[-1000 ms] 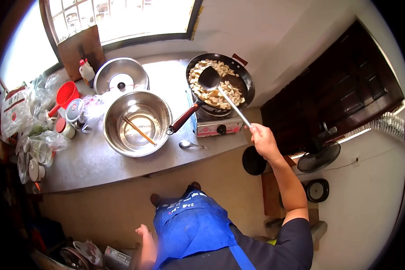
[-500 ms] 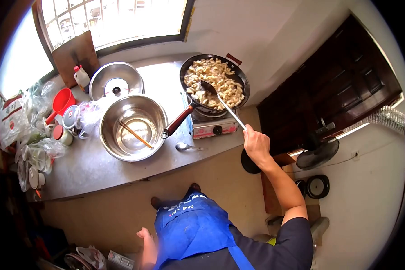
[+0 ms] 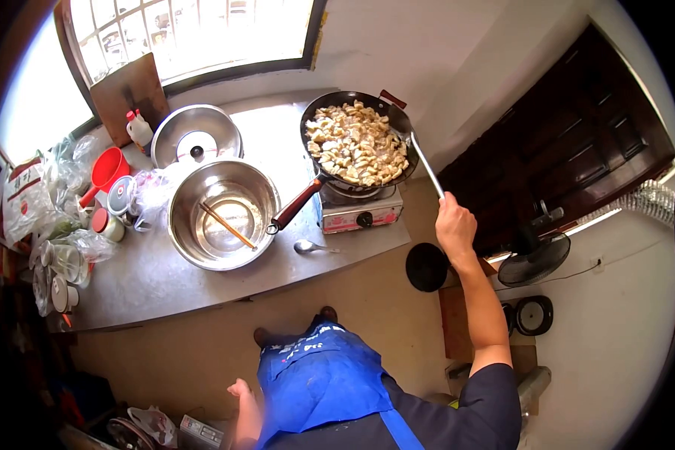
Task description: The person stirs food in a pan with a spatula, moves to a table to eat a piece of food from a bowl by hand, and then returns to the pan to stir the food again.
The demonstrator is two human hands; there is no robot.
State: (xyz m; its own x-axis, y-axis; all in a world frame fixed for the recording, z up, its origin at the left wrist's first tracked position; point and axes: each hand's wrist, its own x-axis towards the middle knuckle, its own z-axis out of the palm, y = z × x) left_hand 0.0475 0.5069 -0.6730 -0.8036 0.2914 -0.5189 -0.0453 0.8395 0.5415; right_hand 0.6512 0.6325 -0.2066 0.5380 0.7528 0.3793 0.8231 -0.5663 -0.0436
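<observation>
My right hand (image 3: 456, 225) is closed around the pale handle of a spatula (image 3: 427, 163). The spatula's dark head rests at the right rim of a black wok (image 3: 305, 127), which is full of pale, browned sliced pieces of food (image 3: 358, 142). The wok sits on a portable gas stove (image 3: 363, 213), its wooden handle pointing toward the counter's front left. Low beside the blue apron, my left hand (image 3: 239, 388) hangs loosely curled with nothing visible in it.
A large steel pot (image 3: 223, 259) with a wooden stick (image 3: 229, 225) inside stands left of the stove. A spoon (image 3: 315, 247) lies near the counter's edge. Behind are a steel lid (image 3: 174, 124) and a cutting board (image 3: 127, 90). A fan (image 3: 535, 260) stands at right.
The spatula has moved from the middle of the food to the wok's right rim. My right hand has shifted right and slightly up. My left hand stays where it was.
</observation>
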